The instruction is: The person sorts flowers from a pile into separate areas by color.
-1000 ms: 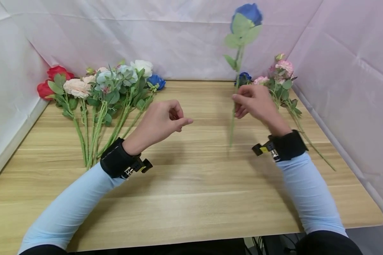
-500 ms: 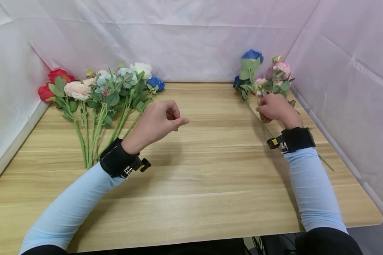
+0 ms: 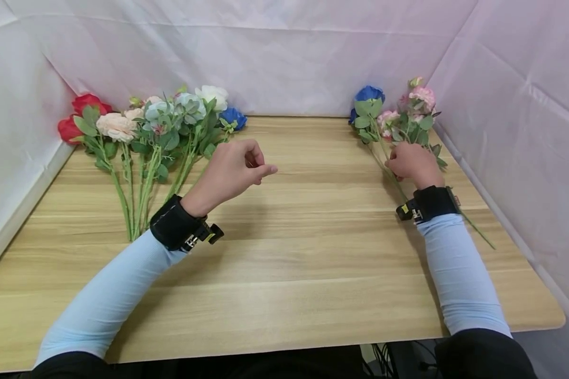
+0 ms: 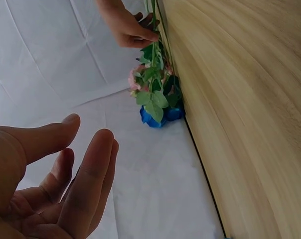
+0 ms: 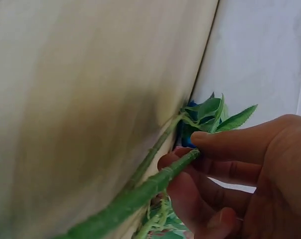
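fingers (image 5: 225, 142) of our right hand (image 3: 410, 162) pinch the blue rose stem (image 5: 155, 181), laid low on the small pile of flowers (image 3: 403, 118) at the bench's far right. we judge the sorting barely begun: the big bunch (image 3: 156, 126) waits far left. our left hand (image 3: 232, 171) hovers, loosely curled, empty. wooden bench (image 3: 289, 252), white draped walls (image 3: 284, 58).

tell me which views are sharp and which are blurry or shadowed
Head view: sharp and evenly lit, soft shadows under both arms on the table. Left wrist view: the left hand is close and soft, the blue rose clearer. Right wrist view: stem and tabletop blurred, with a dark shadow patch beside the right hand.
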Available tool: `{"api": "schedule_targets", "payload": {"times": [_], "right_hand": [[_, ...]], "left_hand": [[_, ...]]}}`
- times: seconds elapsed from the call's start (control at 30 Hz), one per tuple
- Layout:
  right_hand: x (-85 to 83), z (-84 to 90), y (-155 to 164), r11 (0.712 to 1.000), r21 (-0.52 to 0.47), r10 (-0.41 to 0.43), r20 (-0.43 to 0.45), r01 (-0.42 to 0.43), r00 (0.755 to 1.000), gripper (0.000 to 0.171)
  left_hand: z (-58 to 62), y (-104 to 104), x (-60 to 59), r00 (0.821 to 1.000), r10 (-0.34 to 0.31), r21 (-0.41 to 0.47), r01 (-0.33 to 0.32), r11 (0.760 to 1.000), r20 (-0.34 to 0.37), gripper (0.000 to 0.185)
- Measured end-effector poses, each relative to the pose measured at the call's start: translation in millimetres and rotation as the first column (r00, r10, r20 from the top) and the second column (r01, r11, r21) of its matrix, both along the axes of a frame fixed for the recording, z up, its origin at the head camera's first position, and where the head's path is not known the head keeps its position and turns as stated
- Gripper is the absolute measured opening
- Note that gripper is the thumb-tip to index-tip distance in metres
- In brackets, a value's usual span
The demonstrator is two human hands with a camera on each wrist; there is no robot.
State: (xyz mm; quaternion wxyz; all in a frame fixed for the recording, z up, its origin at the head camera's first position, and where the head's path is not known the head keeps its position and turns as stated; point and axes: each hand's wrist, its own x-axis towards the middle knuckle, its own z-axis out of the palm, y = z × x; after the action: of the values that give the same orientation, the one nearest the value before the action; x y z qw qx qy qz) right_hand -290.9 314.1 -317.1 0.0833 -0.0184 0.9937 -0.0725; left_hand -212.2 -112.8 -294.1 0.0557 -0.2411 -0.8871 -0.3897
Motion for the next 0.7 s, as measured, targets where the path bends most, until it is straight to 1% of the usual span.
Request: {"api": "schedule_targets", "payload": {"times": [0.13, 0.3, 0.4, 0.47, 0.53, 0.63, 0.7], "right_hand": [[0.6, -5.3, 1, 1.0, -0.012, -0.027, -0.025, 0.027, 0.999, 0.041], [2.1, -6.4, 0, 0.998, -0.016, -0.055, -0.069, 0.054, 0.996, 0.044], [5.1, -3.6, -2, 0.998, -0.011, -0.069, -0.105, 0.068, 0.992, 0.046], [7.9, 0.1, -6, 0.997, -0.012, -0.079, -0.147, 0.078, 0.986, 0.048], [9.7, 4.3, -11, 0.996, -0.022, -0.086, -0.203, 0.084, 0.975, 0.045], [12.8, 12.6, -24, 0.997, -0.058, -0.063, -0.268, 0.049, 0.961, 0.035], [16.3, 19.4, -34, 0.996, -0.091, -0.024, -0.285, -0.002, 0.958, 0.031]], "left_hand": [[-5.2, -6, -8.9, 0.999, 0.032, -0.024, -0.032, 0.999, 0.019, 0.023], [-13.5, -20, -24.1, 0.994, 0.108, -0.082, -0.105, 0.991, 0.031, 0.023], [-16.7, -31, -32.9, 0.989, 0.15, -0.117, -0.148, 0.982, 0.007, 0.023], [-18.1, -39, -37.2, 0.984, 0.177, -0.142, -0.178, 0.974, -0.022, 0.023], [-18.9, -45, -40.6, 0.976, 0.209, -0.168, -0.216, 0.962, -0.057, 0.023], [-20.7, -55, -44.5, 0.965, 0.246, -0.193, -0.26, 0.946, -0.095, 0.021], [-21.7, -59, -46.6, 0.959, 0.262, -0.22, -0.28, 0.935, -0.107, 0.025]]}}
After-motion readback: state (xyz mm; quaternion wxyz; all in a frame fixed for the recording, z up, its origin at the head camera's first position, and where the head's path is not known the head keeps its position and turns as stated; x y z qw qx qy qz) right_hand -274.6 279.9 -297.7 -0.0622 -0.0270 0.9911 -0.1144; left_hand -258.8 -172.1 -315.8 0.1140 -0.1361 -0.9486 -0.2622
